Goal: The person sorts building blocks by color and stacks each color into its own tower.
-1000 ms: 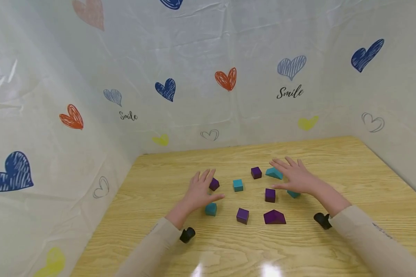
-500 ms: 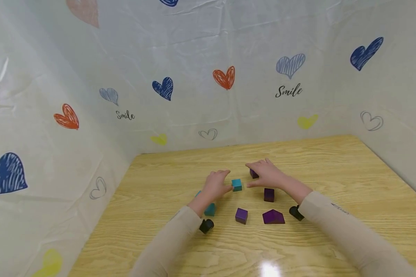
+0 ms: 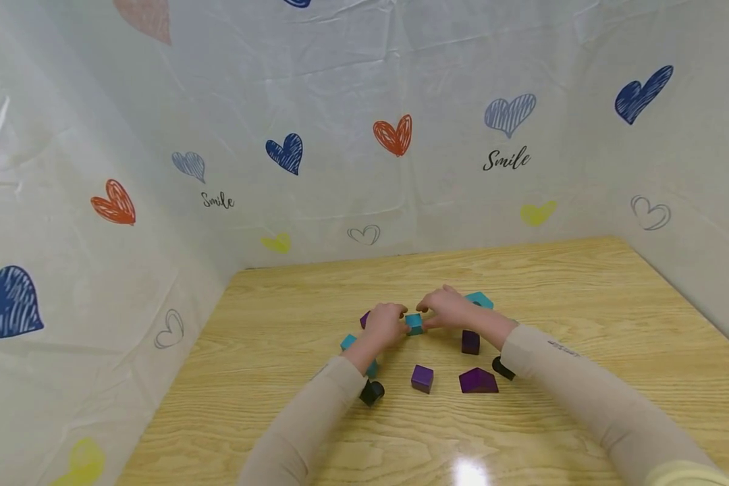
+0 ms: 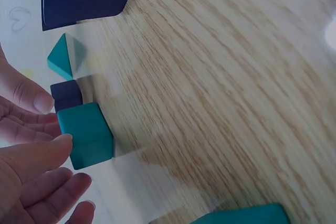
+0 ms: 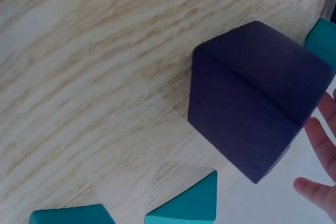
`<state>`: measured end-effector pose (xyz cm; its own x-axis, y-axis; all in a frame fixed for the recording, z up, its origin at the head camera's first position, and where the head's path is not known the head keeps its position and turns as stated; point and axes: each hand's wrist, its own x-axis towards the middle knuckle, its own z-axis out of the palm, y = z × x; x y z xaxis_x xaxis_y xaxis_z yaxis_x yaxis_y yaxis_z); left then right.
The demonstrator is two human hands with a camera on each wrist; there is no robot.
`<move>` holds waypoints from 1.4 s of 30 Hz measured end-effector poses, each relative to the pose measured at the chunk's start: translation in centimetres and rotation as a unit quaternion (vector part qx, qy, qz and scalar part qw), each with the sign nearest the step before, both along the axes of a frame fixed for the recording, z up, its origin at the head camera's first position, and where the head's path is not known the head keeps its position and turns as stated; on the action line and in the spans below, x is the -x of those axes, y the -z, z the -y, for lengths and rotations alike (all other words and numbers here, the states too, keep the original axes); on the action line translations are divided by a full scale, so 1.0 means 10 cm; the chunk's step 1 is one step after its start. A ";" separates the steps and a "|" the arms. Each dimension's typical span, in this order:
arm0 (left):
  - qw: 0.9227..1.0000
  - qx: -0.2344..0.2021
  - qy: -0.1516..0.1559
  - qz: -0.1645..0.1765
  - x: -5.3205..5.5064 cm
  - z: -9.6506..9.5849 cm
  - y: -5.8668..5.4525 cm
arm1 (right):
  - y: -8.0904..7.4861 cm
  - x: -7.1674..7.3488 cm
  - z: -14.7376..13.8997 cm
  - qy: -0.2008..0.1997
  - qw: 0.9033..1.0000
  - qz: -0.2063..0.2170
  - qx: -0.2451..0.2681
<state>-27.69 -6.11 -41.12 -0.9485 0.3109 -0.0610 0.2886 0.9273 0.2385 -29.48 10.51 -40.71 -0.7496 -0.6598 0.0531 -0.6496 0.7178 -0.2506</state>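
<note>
In the head view a small teal cube [image 3: 414, 325] sits on the wooden table between my two hands. My left hand [image 3: 385, 325] is at its left side, with the thumb [image 4: 58, 148] against the cube in the left wrist view and the other fingers extended beyond it. From the right my right hand [image 3: 446, 310] reaches toward the same cube; its fingers are bent, and whether they touch is unclear. Just below the right hand lies a purple cube [image 3: 470, 342], large in the right wrist view. Another purple block [image 3: 364, 319] is partly hidden behind the left hand.
Nearer me stand a purple cube [image 3: 422, 379] and a purple angled block [image 3: 478, 381]. Teal blocks [image 3: 349, 342] lie by the left wrist, and a teal triangular block [image 3: 480, 299] lies behind the right. A white heart-printed sheet [image 3: 328, 202] surrounds the wooden table [image 3: 316, 277].
Both hands have come inward from either side to the teal cube, their fingers bending closer around it. The right hand now covers a purple cube at the back. The teal cube stays put.
</note>
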 end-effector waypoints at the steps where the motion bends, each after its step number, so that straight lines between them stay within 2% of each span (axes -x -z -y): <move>1: 1.000 -0.003 0.001 0.000 0.00 0.00 0.00 | 0.00 0.00 0.01 -0.002 1.000 0.001 0.001; 8: 1.000 -0.027 -0.007 0.008 0.00 -0.03 0.00 | 0.00 0.02 0.06 -0.013 1.000 -0.005 0.009; 14: 0.998 -0.054 -0.011 0.017 -0.02 -0.04 0.00 | -0.01 0.00 0.06 0.005 1.000 0.021 0.014; 21: 0.997 -0.069 -0.002 0.017 -0.04 -0.05 0.01 | 0.02 -0.03 0.02 0.024 0.998 0.046 0.018; 30: 0.996 -0.087 0.020 0.027 -0.07 -0.06 0.04 | 0.04 -0.07 -0.05 0.025 0.997 0.063 0.041; 38: 0.991 -0.122 0.002 0.058 -0.11 -0.08 0.07 | 0.09 -0.12 -0.09 0.034 0.995 0.083 0.047; 42: 0.992 -0.111 0.002 0.058 -0.14 -0.09 0.06 | 0.10 -0.13 -0.11 0.029 0.995 0.086 0.044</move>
